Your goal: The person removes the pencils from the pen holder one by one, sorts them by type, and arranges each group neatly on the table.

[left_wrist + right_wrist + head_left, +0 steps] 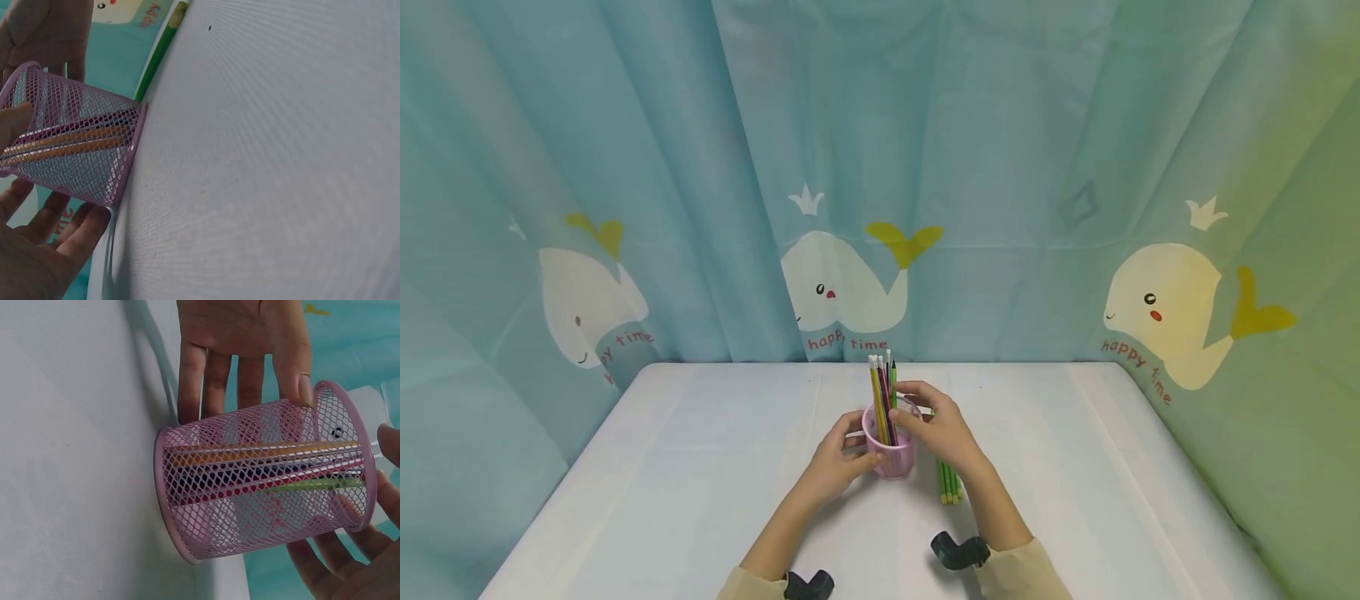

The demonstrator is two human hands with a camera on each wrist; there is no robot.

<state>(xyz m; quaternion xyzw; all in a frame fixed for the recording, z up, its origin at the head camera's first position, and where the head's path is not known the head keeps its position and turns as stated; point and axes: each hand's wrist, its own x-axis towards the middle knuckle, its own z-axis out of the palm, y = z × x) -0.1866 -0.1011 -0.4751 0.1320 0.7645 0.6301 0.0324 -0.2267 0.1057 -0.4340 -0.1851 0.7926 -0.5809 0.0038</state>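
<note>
A pink mesh pencil cup (893,463) stands upright on the table with several pencils (880,400) leaning in it. My left hand (835,458) grips the cup's left side, thumb in front and fingers behind. Over the cup's rim on the right, my right hand (942,423) pinches a green pencil (894,379), dark point up. Through the mesh in the right wrist view, the lower end of that green pencil (312,485) stops above the cup's base. More green pencils (950,487) lie on the table below the right hand, partly hidden by it.
The white table (722,467) reaches back to a blue-green curtain (1015,167) printed with whales. Curtain also hangs along both sides. A dark band with a camera (958,550) sits on the right wrist, another (808,585) on the left.
</note>
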